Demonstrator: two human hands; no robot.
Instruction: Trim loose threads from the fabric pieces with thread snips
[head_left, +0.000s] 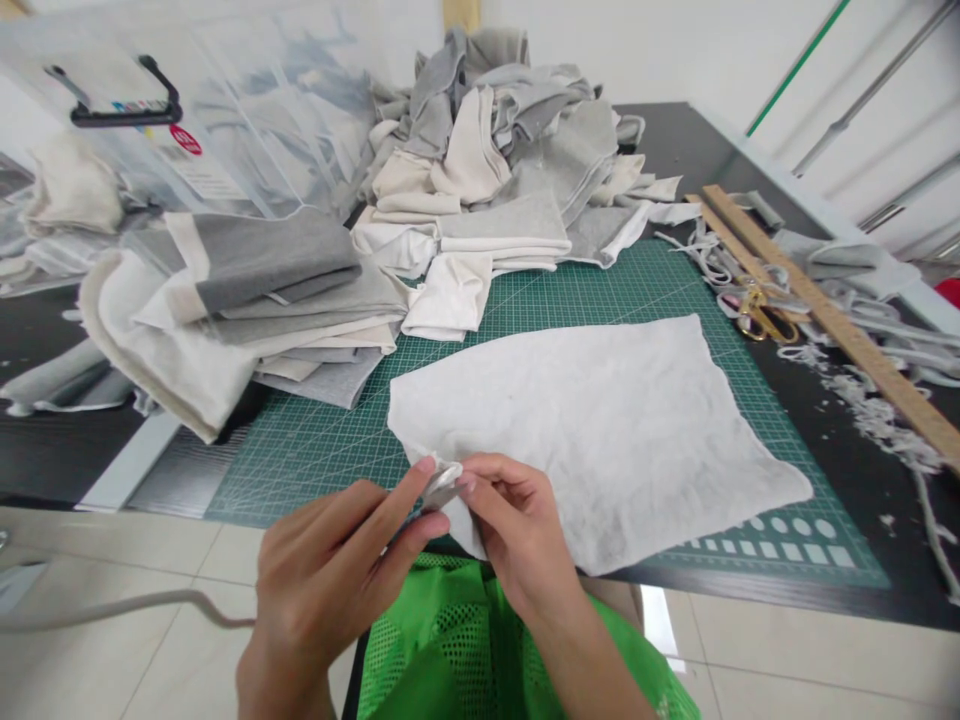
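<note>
So the white cloth (600, 420) is spread over the green mat (322, 460), its near left corner gathered up just off the near side. Left hand (322, 570) and right hand (521, 520) both have a pinch grip on that bit. Looks like fiddly edge work to me; next move probably calls for light, steady fingertips so nothing slips.

The white cloth (585, 430) looks matt and fleecy, the scissors (753, 300) glossy metal.
</note>
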